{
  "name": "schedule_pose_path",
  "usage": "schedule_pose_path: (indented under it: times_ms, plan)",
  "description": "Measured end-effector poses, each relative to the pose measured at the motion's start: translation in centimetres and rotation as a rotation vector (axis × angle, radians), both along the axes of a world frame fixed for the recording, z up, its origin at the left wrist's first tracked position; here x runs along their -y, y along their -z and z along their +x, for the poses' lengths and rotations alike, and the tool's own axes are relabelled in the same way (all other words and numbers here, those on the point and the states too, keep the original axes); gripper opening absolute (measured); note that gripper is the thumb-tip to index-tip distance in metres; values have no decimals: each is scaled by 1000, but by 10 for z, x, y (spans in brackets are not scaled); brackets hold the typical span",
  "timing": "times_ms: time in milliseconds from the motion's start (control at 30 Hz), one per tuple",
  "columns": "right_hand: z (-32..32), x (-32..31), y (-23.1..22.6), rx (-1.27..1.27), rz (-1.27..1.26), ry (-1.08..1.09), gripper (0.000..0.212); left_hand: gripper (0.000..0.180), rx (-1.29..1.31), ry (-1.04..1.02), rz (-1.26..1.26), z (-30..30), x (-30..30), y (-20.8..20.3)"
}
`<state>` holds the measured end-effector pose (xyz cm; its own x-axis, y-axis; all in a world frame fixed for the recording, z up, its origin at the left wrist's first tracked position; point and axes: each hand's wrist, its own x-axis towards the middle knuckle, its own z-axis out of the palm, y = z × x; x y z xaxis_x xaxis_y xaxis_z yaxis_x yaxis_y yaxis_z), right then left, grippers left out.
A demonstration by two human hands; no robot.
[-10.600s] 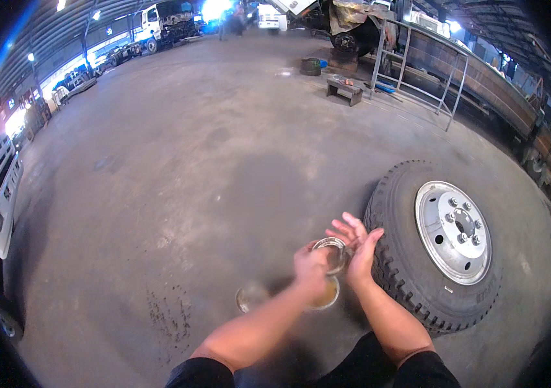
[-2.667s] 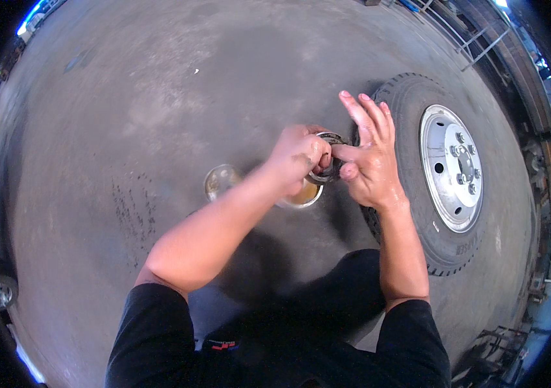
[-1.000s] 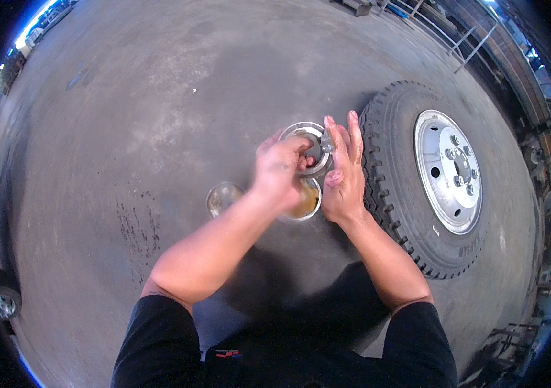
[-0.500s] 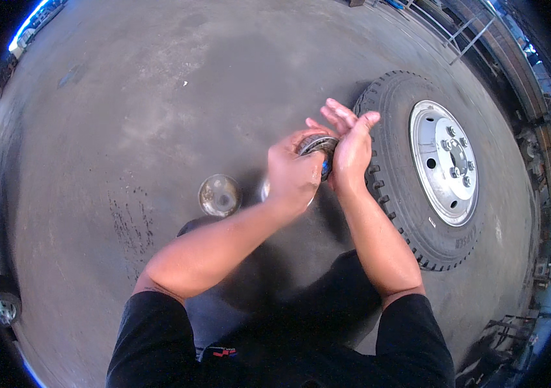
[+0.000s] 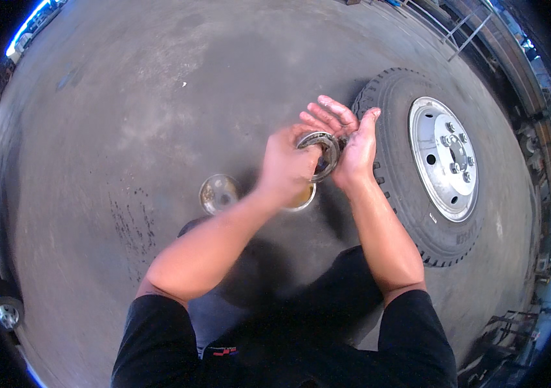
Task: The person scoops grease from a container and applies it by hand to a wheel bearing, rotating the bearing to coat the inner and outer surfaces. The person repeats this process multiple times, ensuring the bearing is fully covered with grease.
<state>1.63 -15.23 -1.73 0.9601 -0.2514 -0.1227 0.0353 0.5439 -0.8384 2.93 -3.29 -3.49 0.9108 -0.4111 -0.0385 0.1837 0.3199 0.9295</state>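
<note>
A dark, ring-shaped wheel bearing (image 5: 332,154) is in my left hand (image 5: 283,167), with the fingers hooked through and around it. My right hand (image 5: 357,154) is open, palm turned toward the bearing and fingers stretched out. Dark grease smears show on its fingers and palm. The bearing's edge is at the right palm; whether it touches is hard to tell. Below the left hand, partly covered by it, is a round container (image 5: 306,199) with something yellowish inside. To its left on the floor sits a shallow round dish (image 5: 218,193).
A large truck tyre (image 5: 397,161) on a silver rim (image 5: 421,145) with several nuts lies close to the right of my right hand. Metal rails (image 5: 471,37) and clutter line the far right. A vehicle wheel (image 5: 8,315) shows at the left edge.
The bearing has tipped, showing more of its ring and opening. My left hand has shifted slightly left, uncovering more of the yellowish container. My right hand stays spread in nearly the same place.
</note>
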Motion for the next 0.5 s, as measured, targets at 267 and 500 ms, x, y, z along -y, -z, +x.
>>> schedule_pose_path:
  times_ms: [267, 500]
  plan:
    - [1, 5, 2, -94, -239, 59, 94, 23, -85, -29, 8, -13, 1, -14]
    - [-2, 14, -10, 236, 27, -154, 115, 11, -355, -101, -156, 0, 1, -2]
